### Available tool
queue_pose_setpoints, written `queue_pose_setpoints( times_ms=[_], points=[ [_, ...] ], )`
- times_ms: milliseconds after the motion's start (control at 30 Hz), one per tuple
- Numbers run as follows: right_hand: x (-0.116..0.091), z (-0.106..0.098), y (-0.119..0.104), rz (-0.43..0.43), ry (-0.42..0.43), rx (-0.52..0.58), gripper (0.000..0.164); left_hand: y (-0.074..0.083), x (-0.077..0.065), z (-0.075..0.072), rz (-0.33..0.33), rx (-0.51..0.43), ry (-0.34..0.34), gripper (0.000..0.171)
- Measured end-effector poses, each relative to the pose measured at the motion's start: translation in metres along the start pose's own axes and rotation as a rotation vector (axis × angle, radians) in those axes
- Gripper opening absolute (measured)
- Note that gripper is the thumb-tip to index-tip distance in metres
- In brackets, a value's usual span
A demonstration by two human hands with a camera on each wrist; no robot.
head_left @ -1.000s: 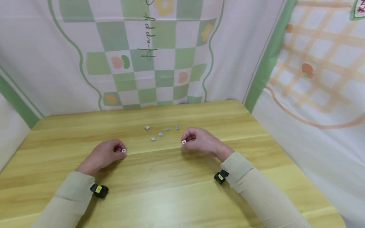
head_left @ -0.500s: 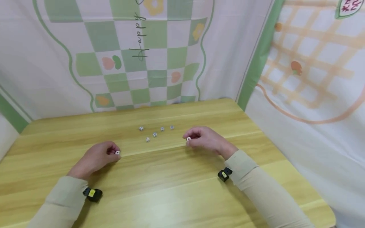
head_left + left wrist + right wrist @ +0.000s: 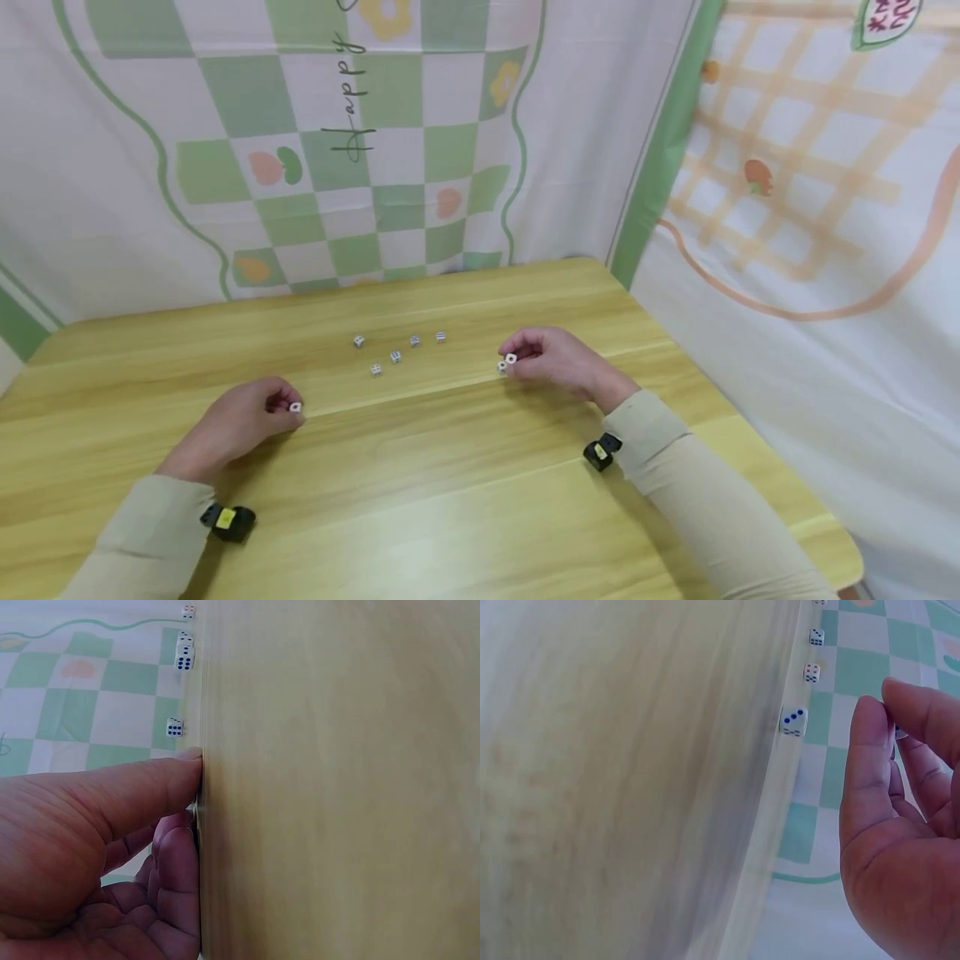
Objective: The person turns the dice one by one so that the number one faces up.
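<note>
My left hand (image 3: 242,418) rests low at the left of the wooden table (image 3: 420,467), pinching a small white die (image 3: 296,407) between thumb and forefinger. Further right, my right hand (image 3: 558,362) pinches another white die (image 3: 511,358); in the right wrist view only a sliver of that pinched die (image 3: 900,733) shows between the fingertips. Close to those fingertips sits a second die (image 3: 502,367). A loose die with three blue dots on one face (image 3: 793,721) stands on the tabletop in the right wrist view. The left wrist view hides the left hand's die behind the thumb.
Several white dice lie scattered between the hands, among them a front die (image 3: 376,369), a left die (image 3: 358,341) and a right die (image 3: 440,337). Behind the table hangs a green-checked cloth (image 3: 337,158). Another printed cloth (image 3: 780,167) hangs along the right side.
The head view has turned slightly right. My right hand has moved rightward, away from the scattered dice, and a second die has come into view at its fingertips. Both hands keep their pinch.
</note>
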State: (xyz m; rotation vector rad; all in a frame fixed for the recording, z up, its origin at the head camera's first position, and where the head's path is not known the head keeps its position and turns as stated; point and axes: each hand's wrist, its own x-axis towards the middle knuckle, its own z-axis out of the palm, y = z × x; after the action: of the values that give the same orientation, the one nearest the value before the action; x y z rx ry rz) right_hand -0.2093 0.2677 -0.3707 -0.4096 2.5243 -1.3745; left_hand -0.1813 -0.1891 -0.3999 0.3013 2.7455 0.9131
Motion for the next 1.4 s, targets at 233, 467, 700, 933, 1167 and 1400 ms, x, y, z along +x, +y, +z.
queue_pose_setpoints(
  times_ms=[233,467,700,933,1167,1400],
  points=[
    [-0.001,-0.005,0.0,0.03,0.017,0.01,0.034,0.0,-0.001,0.0,-0.015,-0.008,-0.004,0.023],
    [0.001,-0.009,0.005,0.1,0.031,0.03,0.031,0.0,-0.001,0.002,-0.01,-0.01,-0.006,0.022],
    [0.006,-0.009,0.012,0.114,0.046,-0.068,0.019,-0.001,0.0,0.002,-0.012,-0.022,-0.009,0.022],
    [0.011,-0.007,0.013,0.142,-0.008,-0.166,0.014,-0.002,0.001,0.002,-0.017,-0.031,-0.01,0.022],
    [0.014,-0.005,0.016,0.145,-0.026,-0.229,0.014,0.0,0.001,0.002,-0.018,-0.032,-0.008,0.022],
    [0.019,-0.006,0.016,0.135,-0.044,-0.227,0.015,0.0,0.0,0.001,-0.011,-0.021,-0.005,0.022]
  ],
)
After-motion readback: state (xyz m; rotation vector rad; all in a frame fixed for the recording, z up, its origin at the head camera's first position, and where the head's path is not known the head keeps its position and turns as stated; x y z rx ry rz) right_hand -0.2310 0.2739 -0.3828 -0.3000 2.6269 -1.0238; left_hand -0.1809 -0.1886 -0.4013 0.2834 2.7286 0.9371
